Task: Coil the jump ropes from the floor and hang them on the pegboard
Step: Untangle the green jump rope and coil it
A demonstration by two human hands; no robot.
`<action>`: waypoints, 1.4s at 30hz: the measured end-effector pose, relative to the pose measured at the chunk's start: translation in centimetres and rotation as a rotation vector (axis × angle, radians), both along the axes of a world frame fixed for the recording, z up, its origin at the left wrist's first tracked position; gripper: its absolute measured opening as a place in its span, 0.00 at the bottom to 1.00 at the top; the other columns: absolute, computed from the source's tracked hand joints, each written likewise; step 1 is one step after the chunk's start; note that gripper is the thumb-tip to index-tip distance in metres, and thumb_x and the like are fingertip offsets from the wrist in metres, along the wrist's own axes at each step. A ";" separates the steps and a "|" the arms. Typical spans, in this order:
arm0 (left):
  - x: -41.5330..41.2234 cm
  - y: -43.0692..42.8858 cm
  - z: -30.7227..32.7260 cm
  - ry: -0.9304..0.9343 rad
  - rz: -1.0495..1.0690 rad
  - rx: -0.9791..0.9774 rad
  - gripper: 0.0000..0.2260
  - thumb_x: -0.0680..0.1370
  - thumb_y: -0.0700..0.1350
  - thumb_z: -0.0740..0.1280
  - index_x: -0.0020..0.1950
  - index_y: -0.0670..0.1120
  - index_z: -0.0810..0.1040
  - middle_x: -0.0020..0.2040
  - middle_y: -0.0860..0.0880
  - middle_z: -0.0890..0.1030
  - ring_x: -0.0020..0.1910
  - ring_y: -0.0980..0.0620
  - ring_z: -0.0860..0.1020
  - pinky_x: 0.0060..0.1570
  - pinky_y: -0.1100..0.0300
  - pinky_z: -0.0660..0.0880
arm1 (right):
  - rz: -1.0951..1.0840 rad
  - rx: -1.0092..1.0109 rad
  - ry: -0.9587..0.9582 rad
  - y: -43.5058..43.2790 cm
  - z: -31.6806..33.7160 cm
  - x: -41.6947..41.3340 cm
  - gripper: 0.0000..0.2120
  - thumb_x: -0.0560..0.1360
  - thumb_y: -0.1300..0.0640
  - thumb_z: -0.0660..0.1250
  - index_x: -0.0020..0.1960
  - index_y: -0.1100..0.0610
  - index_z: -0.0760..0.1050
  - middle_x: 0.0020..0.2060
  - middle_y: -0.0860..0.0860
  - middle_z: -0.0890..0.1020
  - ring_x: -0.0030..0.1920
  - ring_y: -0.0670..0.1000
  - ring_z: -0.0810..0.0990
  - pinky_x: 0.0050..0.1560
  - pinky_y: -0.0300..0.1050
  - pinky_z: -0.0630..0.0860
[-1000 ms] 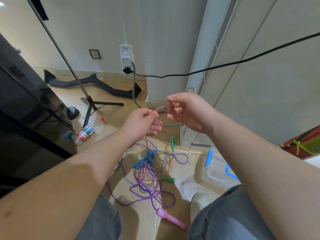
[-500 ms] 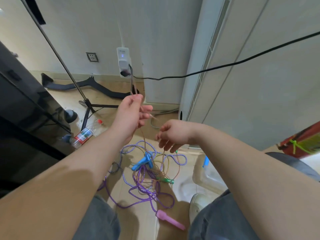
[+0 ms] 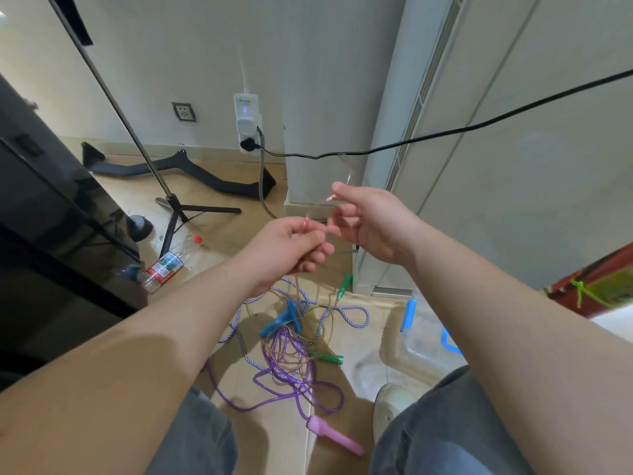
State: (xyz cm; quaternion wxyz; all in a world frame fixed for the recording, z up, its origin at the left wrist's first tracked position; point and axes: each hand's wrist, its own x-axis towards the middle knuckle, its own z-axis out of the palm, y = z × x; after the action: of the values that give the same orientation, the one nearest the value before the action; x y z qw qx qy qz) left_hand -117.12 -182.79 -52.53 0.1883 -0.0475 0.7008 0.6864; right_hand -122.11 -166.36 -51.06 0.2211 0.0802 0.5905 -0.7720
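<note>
1. The left hand (image 3: 291, 246) has its fingers clamped on the thin translucent jump rope (image 3: 297, 289). They are curled into a fist round the part already gathered, and one strand drops from the fist to the floor (image 3: 219, 255).
2. The right hand (image 3: 371, 224) sits just beside the left. Its thumb and fingers pinch the same rope, and a faint loop arches above them.
3. Half a second ago the right hand was low, reaching down along the rope, while the left was held higher. Now the right has come up to meet the left, bringing fresh slack with it. I judge that another turn is about to be laid into the left hand's coil.
4. Most of this rope is still down in the tangle on the floor ahead of the knees. A green handle (image 3: 344, 286) and a second green handle (image 3: 327, 357), probably its own, lie among the other ropes.
5. The purple jump rope (image 3: 301, 382) with its pink handle (image 3: 337, 437) and the braided blue-and-white jump rope (image 3: 356, 318) look untouched, so the task is at an early stage. The pegboard is not in view.
6. The thin rope threads through that tangle, so hauling on it could drag the others or snag.
</note>
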 end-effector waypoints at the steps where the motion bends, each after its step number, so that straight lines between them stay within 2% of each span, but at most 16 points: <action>1: -0.3 -0.2 0.2 0.021 0.061 0.013 0.04 0.82 0.39 0.64 0.55 0.42 0.77 0.41 0.45 0.84 0.32 0.56 0.78 0.32 0.65 0.76 | 0.078 0.053 0.000 0.3 -0.4 0.1 0.17 0.74 0.52 0.73 0.59 0.59 0.75 0.38 0.54 0.75 0.44 0.57 0.76 0.45 0.48 0.82; 3: -0.8 -0.7 0.8 0.057 0.170 0.067 0.03 0.82 0.39 0.63 0.54 0.44 0.76 0.40 0.46 0.83 0.31 0.57 0.78 0.32 0.66 0.77 | 0.298 0.195 0.007 0.6 -1.1 0.7 0.20 0.71 0.55 0.73 0.62 0.55 0.76 0.46 0.52 0.79 0.50 0.53 0.77 0.48 0.52 0.81; 6: -1.2 -1.2 1.7 0.075 0.264 0.171 0.03 0.83 0.40 0.62 0.55 0.45 0.74 0.40 0.46 0.85 0.31 0.57 0.79 0.34 0.66 0.78 | 0.739 0.436 0.023 0.1 -1.8 2.3 0.19 0.76 0.64 0.66 0.61 0.45 0.77 0.59 0.44 0.78 0.59 0.42 0.75 0.53 0.54 0.79; 9: -1.5 -1.5 2.1 0.084 0.329 0.199 0.03 0.84 0.43 0.61 0.54 0.47 0.74 0.40 0.48 0.85 0.31 0.58 0.78 0.31 0.67 0.74 | 1.062 0.840 0.114 -1.2 -2.4 3.5 0.12 0.79 0.59 0.63 0.57 0.48 0.81 0.55 0.43 0.80 0.57 0.44 0.76 0.53 0.52 0.79; 12: -1.8 -1.9 2.1 0.095 0.396 0.211 0.04 0.84 0.44 0.60 0.53 0.49 0.73 0.39 0.49 0.85 0.31 0.58 0.76 0.30 0.67 0.70 | 1.141 1.174 0.189 -1.8 -3.8 3.6 0.13 0.79 0.54 0.62 0.62 0.49 0.79 0.53 0.46 0.82 0.54 0.51 0.79 0.51 0.54 0.82; 18: -1.5 -1.9 2.2 0.040 0.408 0.291 0.07 0.85 0.43 0.56 0.55 0.47 0.73 0.40 0.47 0.84 0.31 0.57 0.77 0.34 0.65 0.76 | 0.627 0.868 0.310 -2.2 -3.2 2.8 0.11 0.80 0.61 0.58 0.48 0.55 0.79 0.40 0.48 0.80 0.40 0.48 0.76 0.42 0.37 0.73; 20: -1.6 -1.8 2.4 0.032 0.421 0.342 0.06 0.85 0.43 0.56 0.55 0.46 0.73 0.40 0.46 0.84 0.31 0.56 0.77 0.34 0.64 0.77 | 0.531 0.648 0.173 -2.7 -2.6 2.8 0.10 0.77 0.65 0.56 0.48 0.54 0.74 0.40 0.48 0.81 0.43 0.48 0.79 0.45 0.40 0.70; 22: -1.7 -1.8 2.5 0.039 0.432 0.380 0.06 0.85 0.43 0.57 0.55 0.46 0.73 0.40 0.46 0.84 0.32 0.55 0.77 0.34 0.63 0.77 | 0.589 0.527 0.052 -2.8 -2.8 3.0 0.15 0.76 0.66 0.54 0.55 0.51 0.71 0.43 0.52 0.84 0.45 0.51 0.83 0.49 0.48 0.68; 25: -1.8 -2.0 2.9 0.055 0.440 0.471 0.07 0.85 0.42 0.56 0.55 0.46 0.72 0.40 0.45 0.84 0.32 0.54 0.78 0.34 0.62 0.77 | 0.808 0.641 0.056 -2.5 -3.7 3.4 0.24 0.76 0.63 0.62 0.67 0.43 0.67 0.47 0.53 0.84 0.42 0.50 0.83 0.52 0.50 0.74; 27: -1.9 -2.2 3.4 0.074 0.448 0.550 0.06 0.85 0.42 0.56 0.54 0.45 0.72 0.42 0.43 0.84 0.33 0.53 0.79 0.35 0.62 0.78 | 0.921 0.722 0.079 -2.7 -4.1 3.9 0.17 0.77 0.54 0.68 0.65 0.44 0.73 0.41 0.51 0.81 0.38 0.49 0.80 0.48 0.51 0.78; 29: -1.9 -2.3 3.8 0.090 0.445 0.571 0.06 0.85 0.43 0.56 0.55 0.45 0.72 0.46 0.41 0.83 0.36 0.52 0.80 0.38 0.60 0.79 | 0.905 0.764 0.145 -3.3 -4.0 4.3 0.08 0.79 0.51 0.65 0.54 0.53 0.80 0.36 0.50 0.76 0.33 0.50 0.75 0.44 0.51 0.80; 33: -1.6 -2.6 3.1 0.006 0.340 0.186 0.15 0.83 0.56 0.57 0.62 0.49 0.76 0.56 0.46 0.82 0.48 0.51 0.80 0.54 0.53 0.77 | 0.562 0.617 0.248 -4.1 -2.4 3.5 0.13 0.82 0.53 0.60 0.42 0.55 0.76 0.31 0.50 0.73 0.27 0.50 0.68 0.30 0.44 0.70; 35: -1.3 -2.8 2.2 -0.112 0.183 0.030 0.24 0.81 0.65 0.53 0.62 0.50 0.78 0.54 0.50 0.82 0.52 0.50 0.80 0.56 0.51 0.75 | 0.400 0.403 0.227 -3.8 -1.2 2.9 0.12 0.83 0.52 0.58 0.45 0.56 0.73 0.31 0.51 0.73 0.24 0.50 0.64 0.28 0.42 0.63; 37: -0.7 -2.9 1.1 -0.215 -0.018 -0.038 0.29 0.79 0.68 0.49 0.55 0.51 0.81 0.49 0.51 0.83 0.50 0.50 0.80 0.53 0.52 0.73 | 0.281 0.191 0.181 -3.3 0.1 2.4 0.11 0.84 0.53 0.57 0.47 0.56 0.73 0.31 0.51 0.73 0.22 0.48 0.61 0.27 0.38 0.61; 39: -0.1 -2.5 0.3 -0.243 -0.185 -0.127 0.28 0.80 0.67 0.47 0.55 0.52 0.81 0.53 0.50 0.85 0.52 0.50 0.81 0.59 0.50 0.72 | 0.186 0.081 0.158 -2.6 1.1 1.9 0.11 0.84 0.53 0.56 0.49 0.56 0.74 0.31 0.50 0.73 0.22 0.47 0.60 0.26 0.36 0.61; 42: 0.8 -1.6 -0.1 -0.131 -0.337 -0.273 0.14 0.83 0.55 0.57 0.58 0.52 0.79 0.54 0.53 0.85 0.57 0.50 0.81 0.64 0.47 0.71 | 0.072 -0.041 0.114 -1.7 1.7 1.3 0.11 0.84 0.53 0.57 0.50 0.56 0.74 0.32 0.50 0.73 0.22 0.46 0.59 0.26 0.36 0.57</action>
State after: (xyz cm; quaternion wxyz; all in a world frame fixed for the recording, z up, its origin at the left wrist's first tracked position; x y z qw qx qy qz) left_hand -116.30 -184.42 -52.65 0.3372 0.0004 0.7714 0.5396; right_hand -120.77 -168.08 -49.40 0.2165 0.0102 0.5886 -0.7789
